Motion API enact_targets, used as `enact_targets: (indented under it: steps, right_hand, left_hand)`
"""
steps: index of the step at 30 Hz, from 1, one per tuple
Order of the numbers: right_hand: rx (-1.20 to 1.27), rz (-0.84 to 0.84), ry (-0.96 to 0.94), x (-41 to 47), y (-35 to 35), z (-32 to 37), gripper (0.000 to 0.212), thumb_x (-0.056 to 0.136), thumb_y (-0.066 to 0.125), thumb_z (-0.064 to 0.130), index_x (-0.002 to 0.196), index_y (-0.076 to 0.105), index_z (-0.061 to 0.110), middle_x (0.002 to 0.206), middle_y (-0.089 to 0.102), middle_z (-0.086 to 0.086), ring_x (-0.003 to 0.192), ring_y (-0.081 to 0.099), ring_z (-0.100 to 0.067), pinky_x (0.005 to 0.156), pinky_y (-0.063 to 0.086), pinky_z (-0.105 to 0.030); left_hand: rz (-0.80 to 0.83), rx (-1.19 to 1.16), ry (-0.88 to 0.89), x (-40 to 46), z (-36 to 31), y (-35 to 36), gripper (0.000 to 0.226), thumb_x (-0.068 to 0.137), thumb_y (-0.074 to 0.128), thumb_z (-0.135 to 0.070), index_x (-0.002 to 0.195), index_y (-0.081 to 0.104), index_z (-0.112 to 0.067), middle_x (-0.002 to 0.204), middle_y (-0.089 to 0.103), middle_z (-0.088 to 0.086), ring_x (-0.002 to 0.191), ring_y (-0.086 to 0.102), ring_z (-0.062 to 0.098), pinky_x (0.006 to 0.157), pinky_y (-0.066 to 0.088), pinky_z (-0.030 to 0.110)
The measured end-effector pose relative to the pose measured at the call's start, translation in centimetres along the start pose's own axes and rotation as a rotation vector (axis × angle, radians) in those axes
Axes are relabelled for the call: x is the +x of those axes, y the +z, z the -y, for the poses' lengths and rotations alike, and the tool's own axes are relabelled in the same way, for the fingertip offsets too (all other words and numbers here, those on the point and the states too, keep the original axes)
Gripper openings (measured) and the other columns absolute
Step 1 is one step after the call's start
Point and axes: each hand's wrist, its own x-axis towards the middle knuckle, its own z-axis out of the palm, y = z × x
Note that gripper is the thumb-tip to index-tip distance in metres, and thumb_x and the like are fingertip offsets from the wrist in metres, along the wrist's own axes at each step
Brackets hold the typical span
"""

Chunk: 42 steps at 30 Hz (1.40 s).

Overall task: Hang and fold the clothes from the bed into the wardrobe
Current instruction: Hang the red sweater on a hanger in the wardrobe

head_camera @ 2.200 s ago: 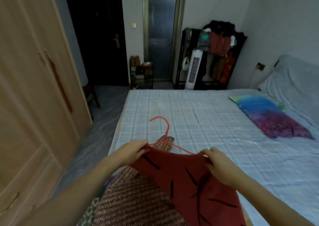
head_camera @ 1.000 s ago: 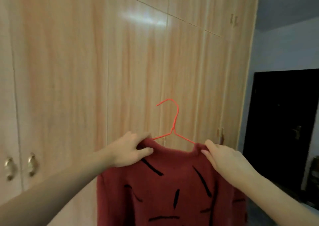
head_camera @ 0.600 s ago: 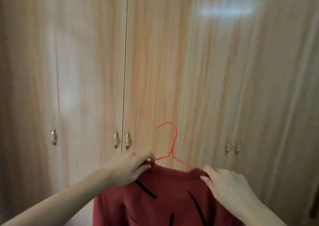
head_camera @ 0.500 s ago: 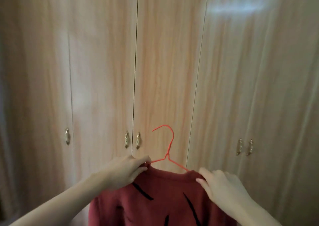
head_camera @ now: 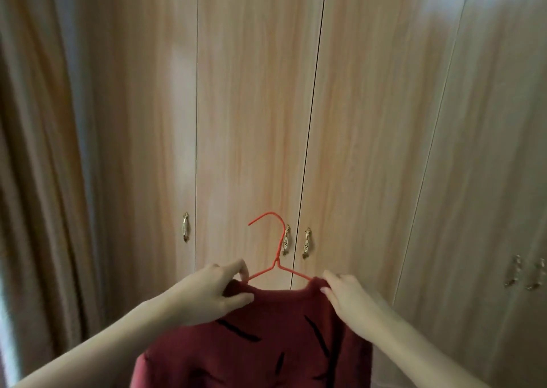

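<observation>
A dark red sweater (head_camera: 266, 346) with short black dashes hangs on a thin red wire hanger (head_camera: 276, 251), held up in front of the wooden wardrobe (head_camera: 254, 106). My left hand (head_camera: 213, 293) grips the sweater's left shoulder at the collar. My right hand (head_camera: 349, 301) grips the right shoulder. The hanger's hook rises between my hands, right in front of the door handles. All wardrobe doors are closed.
Brass handles sit on the doors: one handle (head_camera: 185, 231) at the left, a pair of handles (head_camera: 296, 242) behind the hook, and another pair of handles (head_camera: 525, 272) at the right. A brown curtain (head_camera: 32, 180) hangs at the far left.
I have turned from the bed to face the wardrobe, carrying the sweater on its hanger. In the last half second the view swung left, so the doors shifted right; both grips are unchanged.
</observation>
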Motion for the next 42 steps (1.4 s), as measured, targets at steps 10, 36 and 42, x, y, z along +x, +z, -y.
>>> enact_targets:
  steps: [10, 36, 42]
  right_hand:
    - [-0.047, 0.042, -0.032, 6.1, 4.5, 3.5, 0.023, 0.102, 0.034, 0.041, 0.110, 0.045, 0.022, 0.105, 0.059, -0.001, 0.098, 0.061, -0.028, 0.070, 0.041, -0.035]
    - [0.319, 0.464, -0.164, 24.0, 12.8, -9.2, 0.027, 0.082, 0.062, 0.054, 0.088, 0.067, 0.028, 0.081, 0.062, 0.014, 0.079, 0.062, -0.007, 0.068, 0.049, -0.023]
    - [0.212, -0.012, 0.352, 29.3, 15.7, -12.4, 0.020, 0.090, 0.054, 0.036, 0.079, 0.054, 0.019, 0.082, 0.063, -0.005, 0.077, 0.064, -0.027, 0.062, 0.051, -0.034]
  left_hand:
    - [0.063, -0.056, -0.119, 2.8, 7.6, 1.7, 0.031, 0.096, 0.039, -0.042, 0.077, 0.048, -0.019, 0.071, 0.053, -0.006, 0.071, 0.051, 0.015, 0.076, 0.049, 0.045]
    - [-0.078, 0.032, -0.193, 18.0, 10.7, 10.0, 0.013, 0.100, 0.035, -0.049, 0.095, 0.043, -0.041, 0.072, 0.059, -0.001, 0.064, 0.048, 0.014, 0.068, 0.046, 0.025]
    - [-0.125, -0.013, -0.251, 18.3, 11.2, 11.0, 0.015, 0.099, 0.037, -0.050, 0.091, 0.044, -0.040, 0.075, 0.059, -0.002, 0.066, 0.048, 0.013, 0.067, 0.046, 0.022]
